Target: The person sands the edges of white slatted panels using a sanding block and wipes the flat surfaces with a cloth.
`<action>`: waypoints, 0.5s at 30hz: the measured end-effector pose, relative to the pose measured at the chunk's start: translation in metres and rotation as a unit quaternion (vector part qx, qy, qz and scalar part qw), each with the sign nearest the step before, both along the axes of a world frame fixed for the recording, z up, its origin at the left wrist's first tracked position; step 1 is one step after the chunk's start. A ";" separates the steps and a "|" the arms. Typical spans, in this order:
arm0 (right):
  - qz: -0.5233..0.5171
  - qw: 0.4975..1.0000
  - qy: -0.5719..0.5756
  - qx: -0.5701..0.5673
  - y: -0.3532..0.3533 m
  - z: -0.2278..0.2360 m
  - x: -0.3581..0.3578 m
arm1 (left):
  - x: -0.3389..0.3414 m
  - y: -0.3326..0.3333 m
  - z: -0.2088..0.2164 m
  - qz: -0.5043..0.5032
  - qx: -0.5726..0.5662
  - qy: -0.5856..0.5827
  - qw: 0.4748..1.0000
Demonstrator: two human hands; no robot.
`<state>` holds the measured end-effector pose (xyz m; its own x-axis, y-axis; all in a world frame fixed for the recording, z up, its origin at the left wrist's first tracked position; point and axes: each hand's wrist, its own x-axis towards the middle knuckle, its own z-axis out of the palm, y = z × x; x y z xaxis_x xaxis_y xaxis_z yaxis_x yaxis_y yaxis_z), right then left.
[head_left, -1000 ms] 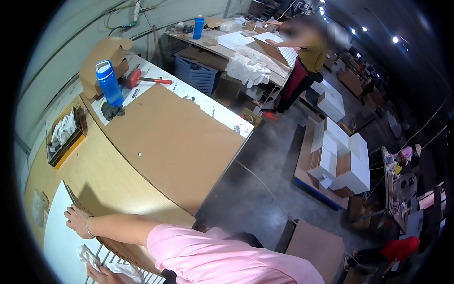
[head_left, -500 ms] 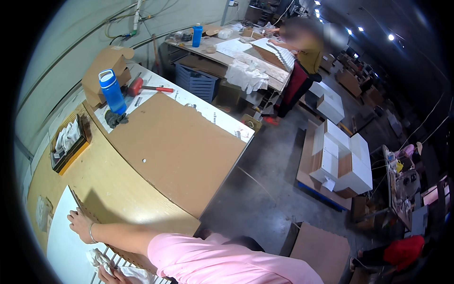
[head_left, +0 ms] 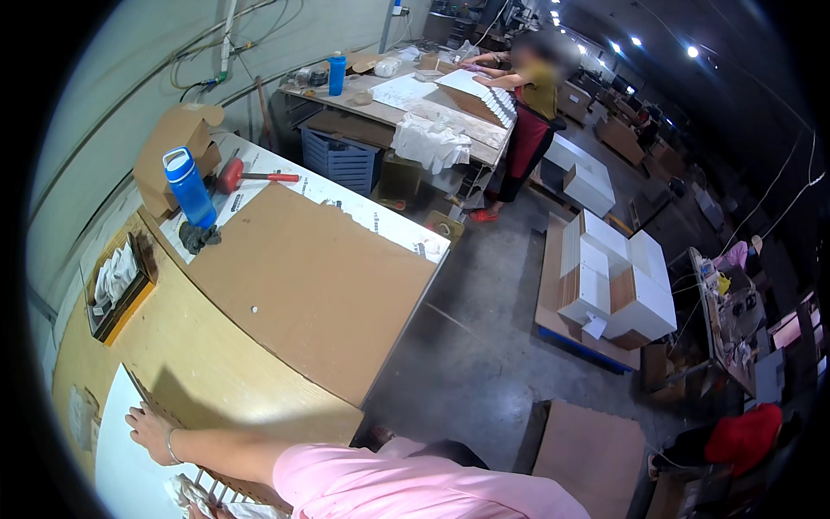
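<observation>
I see my right hand (head_left: 152, 432) laid on the flat white panel (head_left: 119, 450), its fingers somewhat spread, close to the panel's thin brown edge. My left hand (head_left: 197, 512), nearer to the lower border and mostly cut off, is closed on a crumpled white cloth (head_left: 181, 491), over the panel's slatted part. Beyond the right hand, the pale yellow wooden tabletop (head_left: 229, 368) offers open room, up to the large brown cardboard sheet (head_left: 320, 281), well apart from both hands.
</observation>
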<state>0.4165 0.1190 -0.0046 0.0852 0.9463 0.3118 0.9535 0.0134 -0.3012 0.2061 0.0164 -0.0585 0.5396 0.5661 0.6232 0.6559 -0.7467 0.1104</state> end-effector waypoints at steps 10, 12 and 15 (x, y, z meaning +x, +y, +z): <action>-0.016 1.000 -0.006 0.027 -0.001 0.000 -0.002 | -0.001 0.001 -0.002 0.025 0.068 0.073 0.995; -0.016 1.000 -0.012 0.021 -0.001 0.002 -0.002 | -0.003 0.004 -0.006 0.011 0.094 0.057 0.994; -0.018 1.000 -0.014 0.019 -0.002 0.002 -0.001 | -0.003 0.004 -0.006 0.012 0.111 0.068 0.991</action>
<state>0.4155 0.1171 -0.0023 0.1098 0.9299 0.3511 0.9615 -0.0099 -0.2745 0.2032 0.0207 -0.0649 0.6161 0.4369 0.6554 0.6708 -0.7272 -0.1459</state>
